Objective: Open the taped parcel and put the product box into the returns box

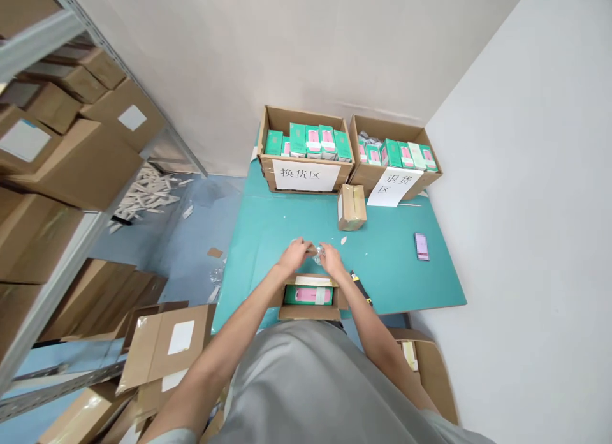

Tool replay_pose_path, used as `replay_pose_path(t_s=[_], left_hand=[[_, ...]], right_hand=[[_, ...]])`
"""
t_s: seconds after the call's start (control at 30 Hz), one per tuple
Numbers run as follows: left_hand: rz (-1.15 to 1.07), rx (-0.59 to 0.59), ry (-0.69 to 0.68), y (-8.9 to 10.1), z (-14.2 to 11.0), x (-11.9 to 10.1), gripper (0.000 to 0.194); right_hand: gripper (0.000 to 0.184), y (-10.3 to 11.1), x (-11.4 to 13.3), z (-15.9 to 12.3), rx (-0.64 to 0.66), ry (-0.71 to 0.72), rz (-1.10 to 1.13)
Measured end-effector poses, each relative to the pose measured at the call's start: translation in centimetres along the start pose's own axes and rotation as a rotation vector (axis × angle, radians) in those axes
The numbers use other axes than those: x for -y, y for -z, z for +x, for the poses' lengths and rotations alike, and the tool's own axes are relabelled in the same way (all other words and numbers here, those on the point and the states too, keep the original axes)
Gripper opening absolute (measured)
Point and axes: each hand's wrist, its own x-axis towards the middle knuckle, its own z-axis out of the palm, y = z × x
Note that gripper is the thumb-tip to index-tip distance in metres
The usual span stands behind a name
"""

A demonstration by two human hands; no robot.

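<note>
Near the centre of the frame, the left hand (pixel 294 255) and right hand (pixel 331 260) pinch crumpled clear plastic (pixel 317 255) between them, fingertips partly hidden (a brownish scrap shows too, hard to make out). Just below, an open carton (pixel 310 312) holds a green-and-pink box (pixel 308 295), its near side close against the grey shirt (pixel 306 380). The right forearm partly hides a black-and-yellow tool (pixel 362 288). The teal-topped table (pixel 287 221) stands by pale walls; cardboard-laden shelving is cut off at left.
</note>
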Motion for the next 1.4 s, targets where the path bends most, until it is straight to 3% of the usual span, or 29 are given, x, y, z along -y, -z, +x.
replay_pose_path(t_s=[0.1, 0.23, 0.43, 0.5, 0.6, 0.7, 0.9, 1.1, 1.23, 1.4], left_hand=[[-0.021, 0.081, 0.039, -1.4, -0.3, 0.2, 0.04], [-0.035, 0.122, 0.061, -1.4, -1.1, 0.7, 0.041], [-0.176, -0.054, 0.001, 0.3, -6.4, 0.6, 0.036], [-0.256, 0.003, -0.051, -0.1, -8.8, 0.0, 0.034], [-0.274, 0.213, -0.118, -1.9, -11.5, -0.8, 0.031], [-0.123, 0.244, -0.113, -4.1, -12.6, -1.2, 0.03], [0.06, 0.069, -0.192, -5.8, -12.3, -0.5, 0.089], [0.069, 0.086, -0.138, -6.5, -11.5, 1.3, 0.12], [0.037, 0.149, -0.113, -7.0, -10.6, 1.9, 0.128], [0.056, 0.132, -0.113, -7.8, -10.5, 1.7, 0.135]], right_hand=[[0.047, -1.3, -0.6, -0.8, 0.045, -0.019, -0.017], [0.05, -0.7, -1.5, -2.8, 0.059, 0.006, -0.007], [0.037, 0.5, -2.7, -10.2, -0.125, 0.087, 0.154], [0.032, 0.0, -2.6, -12.9, -0.083, 0.111, 0.188], [0.03, -1.7, -2.2, -15.1, 0.089, 0.132, 0.106], [0.036, -3.5, -1.8, -15.1, 0.183, 0.12, -0.059], [0.055, -4.8, -1.5, -12.0, 0.212, 0.138, -0.303], [0.049, -5.9, -1.0, -9.9, 0.223, 0.315, -0.487], [0.051, -6.9, -0.5, -9.8, 0.208, 0.332, -0.513], [0.068, -7.7, -0.3, -10.6, 0.185, 0.299, -0.539]])
